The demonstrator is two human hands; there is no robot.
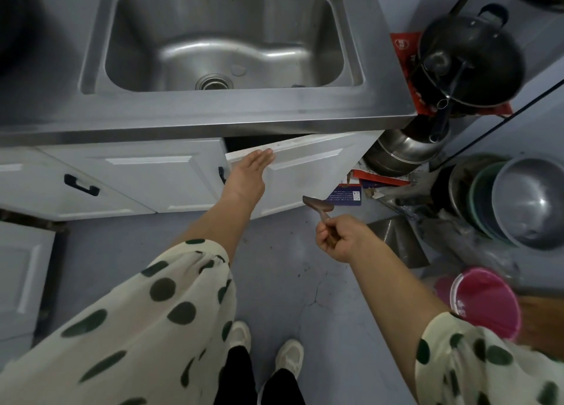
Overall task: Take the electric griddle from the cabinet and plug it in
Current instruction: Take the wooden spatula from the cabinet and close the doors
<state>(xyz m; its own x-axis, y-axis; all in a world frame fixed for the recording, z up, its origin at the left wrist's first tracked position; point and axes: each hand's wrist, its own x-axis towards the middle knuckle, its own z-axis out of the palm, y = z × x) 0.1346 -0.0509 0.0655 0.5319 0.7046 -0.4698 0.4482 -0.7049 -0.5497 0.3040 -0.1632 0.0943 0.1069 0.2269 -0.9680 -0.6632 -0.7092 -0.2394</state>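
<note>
The white cabinet door (308, 172) under the sink stands slightly ajar, with a dark gap (259, 140) showing along its top edge. My left hand (250, 172) lies flat against the door's upper left corner, fingers stretched out and together, just right of the door's black handle (222, 174). My right hand (338, 239) is lower and to the right, closed around the handle of a small brown wooden spatula (317, 206) whose blade points up and left. No electric griddle is visible; the cabinet's inside is dark.
A steel sink (91, 65) sits in the counter above. To the right stand stacked black pots (470, 59), a steel pot (403, 154), nested metal bowls (531, 203) and a pink bucket (485, 300). Boxes lie on the floor beside the cabinet. Another door with a black handle (81, 185) is at left.
</note>
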